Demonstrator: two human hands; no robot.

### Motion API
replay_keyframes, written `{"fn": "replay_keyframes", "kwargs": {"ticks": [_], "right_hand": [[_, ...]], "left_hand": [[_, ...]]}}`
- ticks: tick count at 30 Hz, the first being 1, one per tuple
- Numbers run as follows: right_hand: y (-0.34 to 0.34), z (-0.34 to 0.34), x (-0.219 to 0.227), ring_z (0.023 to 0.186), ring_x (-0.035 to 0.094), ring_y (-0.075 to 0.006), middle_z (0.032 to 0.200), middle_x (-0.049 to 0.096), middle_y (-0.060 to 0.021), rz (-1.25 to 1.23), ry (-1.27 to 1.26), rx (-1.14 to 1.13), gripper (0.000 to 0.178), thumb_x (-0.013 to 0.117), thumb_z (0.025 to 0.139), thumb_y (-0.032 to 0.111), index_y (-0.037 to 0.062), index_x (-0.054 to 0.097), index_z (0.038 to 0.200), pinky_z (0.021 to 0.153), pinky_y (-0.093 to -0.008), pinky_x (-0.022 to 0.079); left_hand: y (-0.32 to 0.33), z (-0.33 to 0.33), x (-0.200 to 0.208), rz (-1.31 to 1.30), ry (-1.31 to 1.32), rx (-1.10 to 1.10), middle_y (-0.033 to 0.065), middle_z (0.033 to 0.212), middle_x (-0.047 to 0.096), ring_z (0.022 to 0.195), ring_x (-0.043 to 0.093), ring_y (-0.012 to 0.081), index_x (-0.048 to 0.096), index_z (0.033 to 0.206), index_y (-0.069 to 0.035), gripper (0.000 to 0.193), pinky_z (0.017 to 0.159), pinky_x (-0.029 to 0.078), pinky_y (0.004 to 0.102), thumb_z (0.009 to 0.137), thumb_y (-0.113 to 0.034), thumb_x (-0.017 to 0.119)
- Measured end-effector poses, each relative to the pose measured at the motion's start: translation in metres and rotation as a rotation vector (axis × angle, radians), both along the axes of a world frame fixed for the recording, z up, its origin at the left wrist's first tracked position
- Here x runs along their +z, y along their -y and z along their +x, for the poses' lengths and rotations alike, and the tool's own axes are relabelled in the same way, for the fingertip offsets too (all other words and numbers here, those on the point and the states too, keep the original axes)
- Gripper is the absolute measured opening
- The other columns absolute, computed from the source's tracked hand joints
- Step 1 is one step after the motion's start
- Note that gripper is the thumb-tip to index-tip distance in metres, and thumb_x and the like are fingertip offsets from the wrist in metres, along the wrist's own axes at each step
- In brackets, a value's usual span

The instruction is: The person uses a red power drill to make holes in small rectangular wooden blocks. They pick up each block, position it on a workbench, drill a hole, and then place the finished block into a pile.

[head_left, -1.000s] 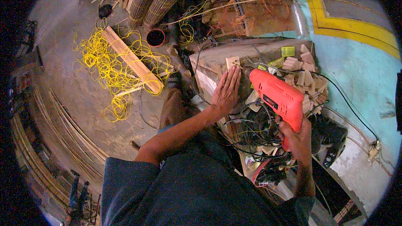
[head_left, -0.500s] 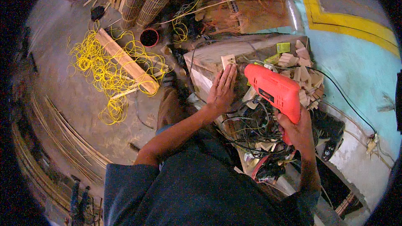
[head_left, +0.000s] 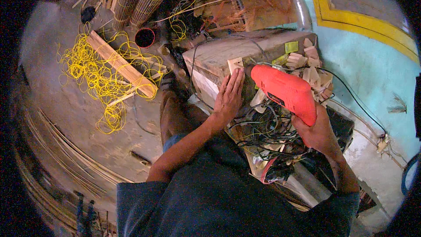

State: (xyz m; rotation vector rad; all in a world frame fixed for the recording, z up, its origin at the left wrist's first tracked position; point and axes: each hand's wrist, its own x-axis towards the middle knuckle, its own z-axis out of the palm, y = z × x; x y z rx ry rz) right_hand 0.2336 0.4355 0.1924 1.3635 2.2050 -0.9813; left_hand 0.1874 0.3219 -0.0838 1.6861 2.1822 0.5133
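Note:
My right hand (head_left: 316, 129) is wrapped round the grip of a red power drill (head_left: 287, 88). The drill points left and away from me. Its chuck is by a small pale wood block (head_left: 234, 63) on top of a worn wooden box (head_left: 215, 52); the bit's tip cannot be made out. Stretched-out fingers of my left hand (head_left: 229, 96) lie flat against the block's near edge, and my thumb is hidden. A dark hole or mark shows on the block. Right of the drill is a heap of small cut wood pieces (head_left: 312, 77).
Tangled black cables (head_left: 267, 127) lie below the drill. Left on the floor, a wooden plank (head_left: 123, 63) rests on tangled yellow cord (head_left: 87, 66). Near it are a dark round container (head_left: 145, 38) and rolled slatted mats (head_left: 138, 0). A turquoise wall (head_left: 351, 57) stands right.
My right hand and forearm have swung slightly outward and the drill's rear has tilted with them. My left hand keeps its place at the block. The whole view has shifted a little.

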Motion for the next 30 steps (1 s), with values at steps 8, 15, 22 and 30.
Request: {"fn": "replay_keyframes", "kwargs": {"ticks": [8,15,22,30], "right_hand": [[-0.002,-0.022,0.008,0.079,0.055,-0.0117,0.088,0.059,-0.0036,0.003,0.01,0.055,0.026,0.06,0.082,0.006,0.0007,0.057,0.107,0.074,-0.0282,0.046],[-0.005,-0.031,-0.004,0.083,0.056,-0.0147,0.093,0.061,-0.0062,-0.001,-0.072,0.103,0.028,0.06,0.083,0.005,-0.0002,0.056,0.11,0.078,-0.0304,0.046],[-0.011,-0.023,-0.042,0.082,0.056,-0.0159,0.092,0.06,-0.0077,-0.051,0.118,0.083,0.03,0.06,0.082,0.009,-0.001,0.054,0.109,0.08,-0.0312,0.046],[-0.006,-0.004,-0.038,0.061,0.051,-0.0088,0.076,0.055,-0.0006,-0.019,0.041,0.091,0.021,0.058,0.084,0.008,0.0009,0.053,0.104,0.056,-0.026,0.044]], "left_hand": [[-0.001,0.006,-0.007,0.044,0.132,0.03,0.0095,0.154,0.023,0.144,0.017,0.0239,0.033,0.145,-0.002,0.066,0.117,0.011,0.0385,0.084,-0.022,0.046],[-0.002,0.006,-0.009,0.025,0.097,0.02,0.0089,0.154,0.025,0.144,0.017,0.0237,0.034,0.144,-0.003,0.064,0.118,0.011,0.0388,0.085,-0.022,0.046],[0.002,0.01,-0.011,0.013,0.115,-0.023,0.0087,0.154,0.025,0.144,0.017,0.0255,0.035,0.144,-0.004,0.063,0.118,0.011,0.0416,0.085,-0.025,0.045],[0.003,0.006,-0.009,-0.021,0.064,-0.046,0.0086,0.154,0.025,0.144,0.017,0.0256,0.037,0.143,-0.003,0.062,0.117,0.012,0.0422,0.085,-0.022,0.045]]}}
